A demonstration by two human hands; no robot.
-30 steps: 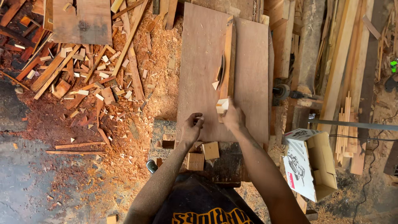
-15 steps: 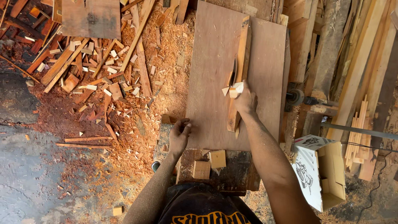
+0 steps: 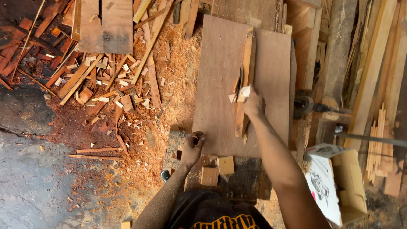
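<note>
**Sanding pass on a wood strip: hands parted, right hand forward**

Since the earlier frames, the right hand (image 3: 253,103) has travelled up the board away from the body, while the left hand (image 3: 193,147) has dropped back to the near edge; a second ago both sat close together.

Hands. Right hand is closed around a small pale folded pad, apparently sandpaper (image 3: 241,93), pressed against the wood strip (image 3: 246,80). Left hand is curled, fingers bent inward, resting on the near left corner of the plywood board (image 3: 220,76); whether it grips anything cannot be told.

Location of work. The strip lies lengthwise on the board, running from just under the right hand away from the person. A dark curved sliver lies just left of it.

Step in hand, by judgement: abrading the strip's edge, mid-stroke. The next move likely calls for steady downward pressure along the grain, with the left hand bracing the board against sliding.

Materials. Board is smooth, reddish-brown and flat. Strip is lighter, orange-toned, narrow and straight-edged. Small square wood blocks (image 3: 225,165) sit just near of the left hand. Sawdust and offcuts (image 3: 106,85) lie thick, coarse and splintery, well to the left. An open cardboard box (image 3: 339,186) stands to the right of the right forearm.
</note>
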